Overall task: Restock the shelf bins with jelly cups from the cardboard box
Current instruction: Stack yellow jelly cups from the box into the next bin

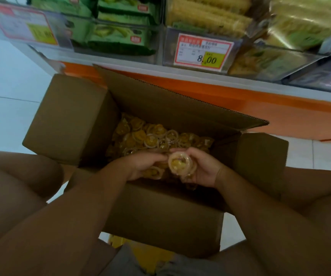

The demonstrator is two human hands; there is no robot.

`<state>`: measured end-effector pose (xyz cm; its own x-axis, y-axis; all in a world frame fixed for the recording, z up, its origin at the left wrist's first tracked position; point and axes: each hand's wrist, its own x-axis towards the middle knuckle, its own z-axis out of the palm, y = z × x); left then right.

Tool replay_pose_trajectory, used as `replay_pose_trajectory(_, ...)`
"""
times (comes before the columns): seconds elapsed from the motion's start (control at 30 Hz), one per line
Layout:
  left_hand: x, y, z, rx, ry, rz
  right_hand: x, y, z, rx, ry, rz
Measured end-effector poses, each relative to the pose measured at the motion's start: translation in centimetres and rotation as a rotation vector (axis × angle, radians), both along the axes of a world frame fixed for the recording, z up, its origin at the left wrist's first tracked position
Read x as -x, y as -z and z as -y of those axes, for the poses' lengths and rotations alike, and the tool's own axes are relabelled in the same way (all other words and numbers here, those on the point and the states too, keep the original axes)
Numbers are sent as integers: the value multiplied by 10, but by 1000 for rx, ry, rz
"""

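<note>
cardboard box: matt corrugated | jelly cups: glossy, seemingly clear plastic

Dim, soft picture (edges warped, shelf blurred).

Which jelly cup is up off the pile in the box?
The jelly cup gripped in the right hand, its round top facing the camera; the others lie loose in the cardboard box.

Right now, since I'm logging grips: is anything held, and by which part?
A jelly cup: the right hand grips its side wall from the right, and fingertips of the left hand pinch its left rim.
</note>
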<state>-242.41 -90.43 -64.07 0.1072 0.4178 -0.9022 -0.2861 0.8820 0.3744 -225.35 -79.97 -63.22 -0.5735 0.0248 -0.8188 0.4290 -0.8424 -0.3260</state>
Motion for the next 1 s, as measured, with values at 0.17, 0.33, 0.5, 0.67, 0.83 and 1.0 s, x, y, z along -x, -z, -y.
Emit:
replay_pose_trajectory(0.17, -4, -34, -1, -163, -37, -91, -5, -29, 4, -56, 26, -38)
replay_pose_trajectory(0.33, -6, -72, -2, -282, -124, -143, -4, -62, 2, -211, 47, -88)
replay_pose_trajectory(0.5, 3, -122, -4, -461, -130, -247, 1, -115, 2, -355, 114, -155)
replay_pose_trajectory(0.67, 11, -194, -20, -603, -144, -385, 7, -176, -5, -540, 161, -198)
replay_pose_trajectory(0.83, 17, -278, -38, -802, -112, -543, 20, -249, -21, -727, 251, -292)
replay_pose_trajectory(1.0, 26, -353, -53, -943, -19, -740, 29, -323, -28, -987, 316, -371)
